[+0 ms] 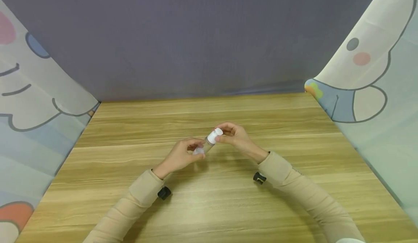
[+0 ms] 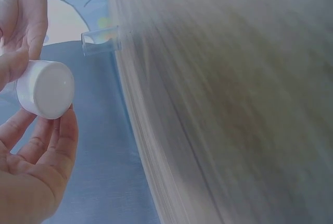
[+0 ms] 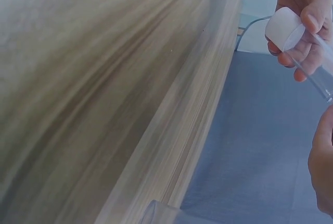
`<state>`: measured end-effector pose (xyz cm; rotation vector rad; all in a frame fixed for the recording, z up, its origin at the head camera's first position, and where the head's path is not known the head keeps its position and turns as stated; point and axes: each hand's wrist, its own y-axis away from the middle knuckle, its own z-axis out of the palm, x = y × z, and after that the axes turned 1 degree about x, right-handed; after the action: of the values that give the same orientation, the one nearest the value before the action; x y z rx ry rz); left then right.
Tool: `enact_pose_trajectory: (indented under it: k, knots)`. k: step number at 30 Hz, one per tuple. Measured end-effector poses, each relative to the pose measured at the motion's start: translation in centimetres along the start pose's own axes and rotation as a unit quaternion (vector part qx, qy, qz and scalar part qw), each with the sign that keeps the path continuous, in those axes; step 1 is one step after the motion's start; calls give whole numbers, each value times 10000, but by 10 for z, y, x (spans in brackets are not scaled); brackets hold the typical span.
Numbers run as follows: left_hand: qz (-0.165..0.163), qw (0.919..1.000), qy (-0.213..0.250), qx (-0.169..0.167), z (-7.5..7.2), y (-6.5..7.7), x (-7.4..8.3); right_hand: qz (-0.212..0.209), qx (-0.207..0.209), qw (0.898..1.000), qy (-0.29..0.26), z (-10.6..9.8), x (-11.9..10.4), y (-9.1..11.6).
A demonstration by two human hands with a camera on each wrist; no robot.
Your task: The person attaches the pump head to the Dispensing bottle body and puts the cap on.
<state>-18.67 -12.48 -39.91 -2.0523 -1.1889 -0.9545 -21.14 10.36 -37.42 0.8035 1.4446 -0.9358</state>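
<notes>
A clear bottle [image 1: 209, 147] was gripped by the left hand [image 1: 179, 157], its white top [image 1: 213, 136] pinched by the right hand [image 1: 239, 140] for apparent adjustment, steady twisting likely needed next.

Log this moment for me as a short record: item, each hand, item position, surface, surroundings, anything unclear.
Item: small clear container with white parts at both ends
Left hand: holds the white left end between thumb and fingers
Right hand: pinches the white right end
Item position: tilted between the hands, apparently above the table
Surface: wood-grain table
Surroundings: dark curtain behind, cartoon-printed cloth at both sides
Unclear: container's contents; whether either end is loose
</notes>
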Motion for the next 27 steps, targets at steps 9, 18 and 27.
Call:
enact_pose_trajectory:
  k: [9, 18, 27]
  knots:
    - [-34, 10000, 25, -4, 0, 0, -1, 34, 46, 10000, 40, 0, 0, 0]
    - [-118, 9999, 107, -15, 1, 0, 1, -45, -283, 9995, -143, -2, 0, 1]
    - [-66, 9999, 72, -129, -11, 9, 40, -2, -415, 9990, -188, -3, -1, 1]
